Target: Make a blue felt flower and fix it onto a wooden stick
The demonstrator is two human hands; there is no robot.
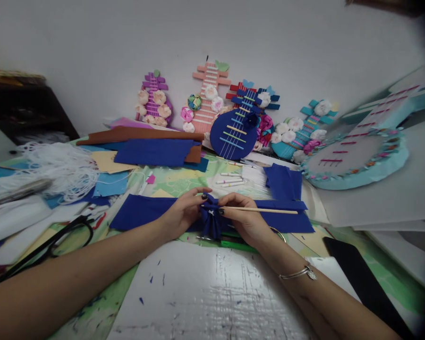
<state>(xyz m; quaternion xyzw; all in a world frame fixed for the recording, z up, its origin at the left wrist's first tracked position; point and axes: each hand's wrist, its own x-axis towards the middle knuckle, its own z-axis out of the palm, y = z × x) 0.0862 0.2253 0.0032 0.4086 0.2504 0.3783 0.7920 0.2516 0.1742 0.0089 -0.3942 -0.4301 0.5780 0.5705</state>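
Observation:
A long strip of dark blue fabric (138, 212) lies across the table and is gathered into pleats (210, 222) at its middle. My left hand (184, 212) pinches the gathered pleats from the left, fingers closed on the cloth. My right hand (242, 219) presses against the pleats from the right and holds a thin wooden stick (265, 210) that points right over the fabric. A bracelet sits on my right wrist.
Black scissors (56, 241) lie at the left, a green-handled tool (233, 244) under my hands, white yarn (56, 170) at far left. Decorated guitar-shaped crafts (233, 130) lean on the wall; a turquoise one (357, 158) lies at right. A dark phone (357, 278) rests near my right arm.

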